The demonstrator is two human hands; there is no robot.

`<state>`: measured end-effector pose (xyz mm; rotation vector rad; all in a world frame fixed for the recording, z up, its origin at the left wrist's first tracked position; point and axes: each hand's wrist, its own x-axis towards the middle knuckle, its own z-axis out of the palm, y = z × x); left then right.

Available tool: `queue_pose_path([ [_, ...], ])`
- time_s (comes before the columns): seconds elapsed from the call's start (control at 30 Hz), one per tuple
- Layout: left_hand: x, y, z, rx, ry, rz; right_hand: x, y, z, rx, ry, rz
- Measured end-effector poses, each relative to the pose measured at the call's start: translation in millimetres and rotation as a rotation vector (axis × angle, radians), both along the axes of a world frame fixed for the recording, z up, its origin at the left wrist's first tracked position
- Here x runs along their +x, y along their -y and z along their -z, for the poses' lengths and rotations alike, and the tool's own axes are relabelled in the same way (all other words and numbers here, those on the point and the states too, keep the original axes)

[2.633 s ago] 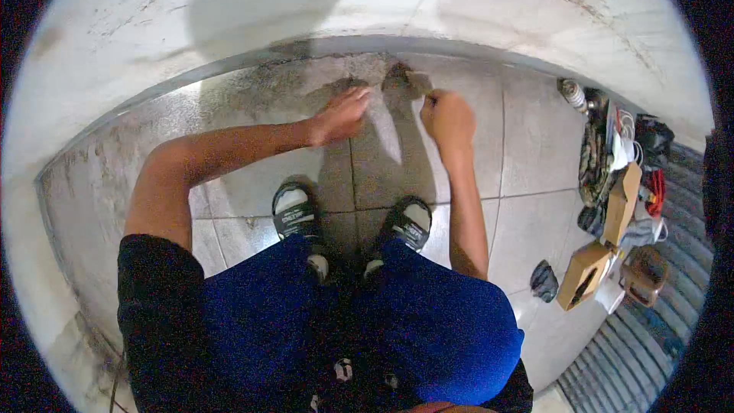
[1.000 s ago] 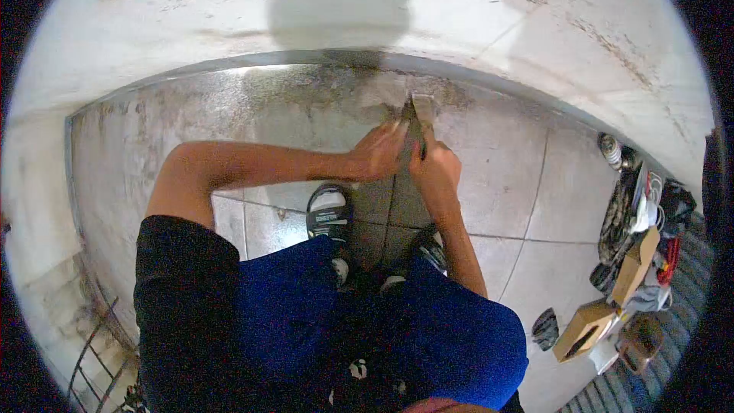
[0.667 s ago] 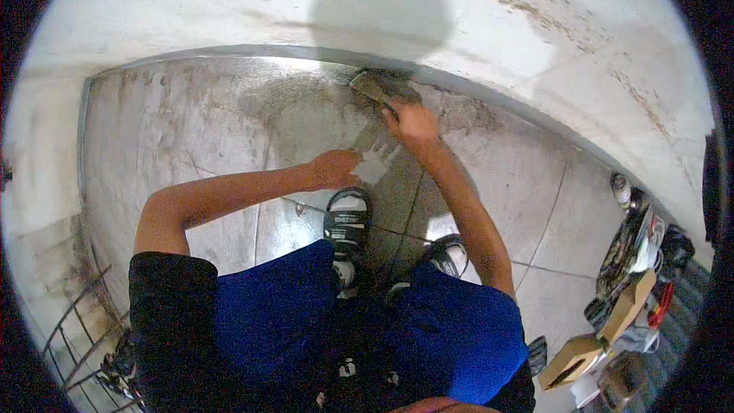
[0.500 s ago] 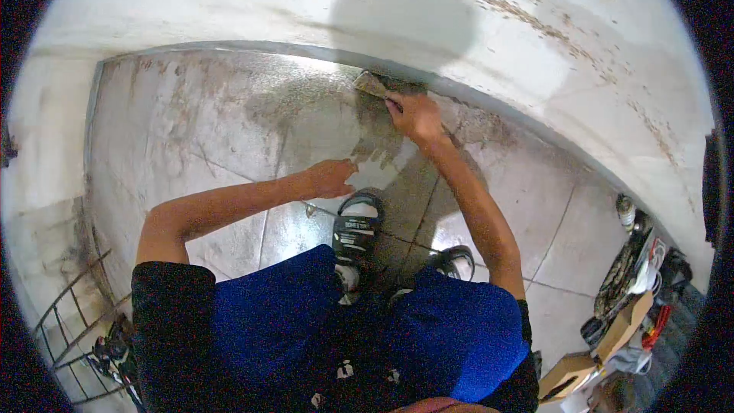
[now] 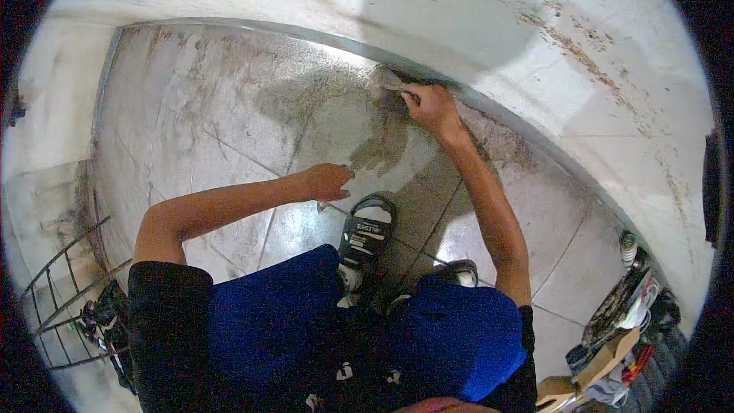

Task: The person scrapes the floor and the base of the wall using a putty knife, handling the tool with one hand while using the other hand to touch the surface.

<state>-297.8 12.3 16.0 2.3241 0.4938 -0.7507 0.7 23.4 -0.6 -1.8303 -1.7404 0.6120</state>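
My right hand (image 5: 437,115) is closed round the handle of a scraper (image 5: 387,79) with a wide, flat blade. The blade lies against the dirty floor tiles, close to the grey strip at the foot of the wall. Dark, wet-looking grime surrounds it. My left hand (image 5: 330,182) hangs above the floor to the left of my sandal (image 5: 368,231), holding nothing, its fingers loosely bent and the thumb apart.
A stained white wall (image 5: 306,0) curves along the far side of the floor (image 5: 229,107). At the lower left stands a metal rack (image 5: 67,291). Cardboard (image 5: 608,359), a bottle (image 5: 628,248) and other clutter lie along the right wall.
The scraper's blade has shifted slightly, and it shows at a flatter angle. My view has turned a little, so the floor and wall sit differently. My left hand's fingers are more curled.
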Motion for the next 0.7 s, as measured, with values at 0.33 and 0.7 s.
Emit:
queue_pose_path([
  [0.33, -20, 7, -13, -0.020, -0.107, -0.085, -1, -1, 0, -0.081, 0.138, -0.046],
  [0.7, -22, 5, -15, -0.024, -0.039, -0.077, -26, -21, 17, -0.011, 0.164, 0.046],
])
